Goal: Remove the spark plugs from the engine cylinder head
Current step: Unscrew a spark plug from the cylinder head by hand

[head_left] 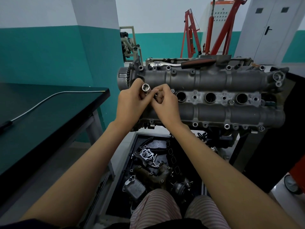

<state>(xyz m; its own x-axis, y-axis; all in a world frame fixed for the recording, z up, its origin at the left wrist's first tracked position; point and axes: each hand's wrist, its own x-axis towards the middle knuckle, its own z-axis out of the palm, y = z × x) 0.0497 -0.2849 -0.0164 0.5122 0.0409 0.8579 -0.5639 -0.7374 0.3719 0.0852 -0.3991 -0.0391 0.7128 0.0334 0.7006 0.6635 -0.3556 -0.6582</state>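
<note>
Your left hand point(132, 103) grips a metal socket point(145, 88), open end facing up. Your right hand point(165, 104) pinches something small beside it, above the cylinder head point(214, 80); I cannot tell what.

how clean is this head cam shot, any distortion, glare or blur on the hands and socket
Head view: strong wide-angle bending at the edges, so the black table and wall lines curve; light is dim and flat, with no hard shadows; small glare on the socket rim and the ratchet; both hands and the cylinder head are sharp.
</note>
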